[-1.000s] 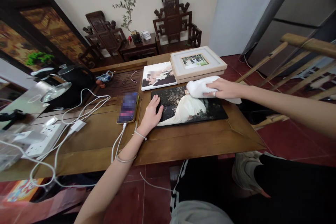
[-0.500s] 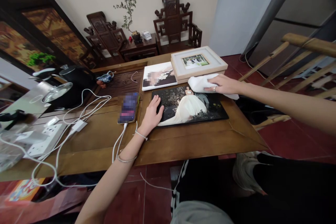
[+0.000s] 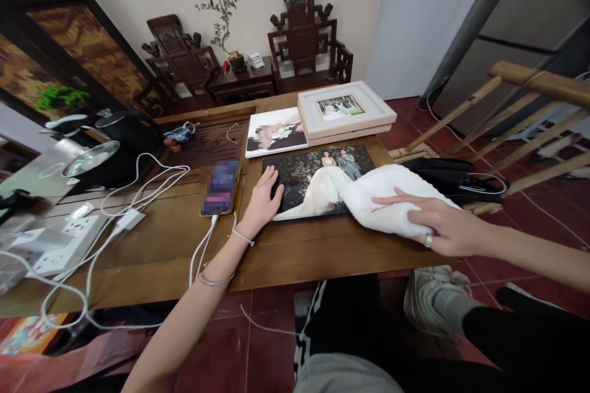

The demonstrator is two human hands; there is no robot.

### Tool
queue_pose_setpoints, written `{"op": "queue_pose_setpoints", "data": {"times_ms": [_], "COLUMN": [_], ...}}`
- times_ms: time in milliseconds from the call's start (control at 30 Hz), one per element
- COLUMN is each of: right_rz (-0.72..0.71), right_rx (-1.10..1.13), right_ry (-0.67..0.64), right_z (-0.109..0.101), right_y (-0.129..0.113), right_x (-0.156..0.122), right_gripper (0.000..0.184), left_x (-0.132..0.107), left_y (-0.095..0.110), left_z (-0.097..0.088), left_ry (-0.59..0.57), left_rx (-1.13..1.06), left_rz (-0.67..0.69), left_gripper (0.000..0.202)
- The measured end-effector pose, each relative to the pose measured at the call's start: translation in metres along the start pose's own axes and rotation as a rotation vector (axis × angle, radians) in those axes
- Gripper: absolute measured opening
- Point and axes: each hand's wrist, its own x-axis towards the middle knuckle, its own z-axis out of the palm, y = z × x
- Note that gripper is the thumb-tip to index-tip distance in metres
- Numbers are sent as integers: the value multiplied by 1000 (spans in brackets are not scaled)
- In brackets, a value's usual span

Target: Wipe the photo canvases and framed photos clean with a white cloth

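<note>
A dark photo panel (image 3: 308, 179) showing a couple lies flat on the wooden table (image 3: 295, 252). My left hand (image 3: 262, 202) rests flat on the panel's left edge, fingers spread. My right hand (image 3: 436, 221) presses a white cloth (image 3: 385, 199) onto the panel's near right corner, where the cloth covers part of the picture. Behind the panel lie a white canvas print (image 3: 275, 131) and a stacked light-framed picture (image 3: 343, 109).
A phone (image 3: 220, 188) on a white cable lies left of my left hand. Power strips (image 3: 55, 244) and tangled cables (image 3: 138, 193) fill the table's left. A kettle and pot lid (image 3: 90, 156) stand far left. Carved chairs (image 3: 306, 34) line the wall; my shoe (image 3: 431, 301) shows below.
My right hand has swept the white cloth from the panel's far right corner down to its near right corner. The left hand has stayed on the panel's left edge.
</note>
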Motion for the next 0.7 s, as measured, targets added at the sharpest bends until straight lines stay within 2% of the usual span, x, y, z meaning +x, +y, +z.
{"op": "queue_pose_setpoints", "data": {"times_ms": [67, 133, 233, 400, 567, 700], "right_rz": [-5, 54, 150, 178, 241, 293], "right_rx": [8, -3, -36, -66, -100, -105], "right_ry": [-27, -43, -57, -53, -49, -39], "right_z": [-3, -9, -22, -42, -54, -59], "right_y": [1, 3, 10, 40, 77, 92], "right_x": [0, 10, 35, 83, 125, 145], "right_gripper": [16, 17, 29, 45, 43, 38], "left_x": [0, 0, 0, 0, 0, 0], "left_y": [0, 0, 1, 1, -1, -2], "left_z": [0, -1, -1, -2, -1, 0], "left_ry": [0, -2, -7, -15, -14, -9], "left_rx": [1, 1, 4, 7, 0, -9], "left_rz": [0, 2, 0, 6, 11, 16], "left_gripper": [46, 46, 46, 46, 45, 45]}}
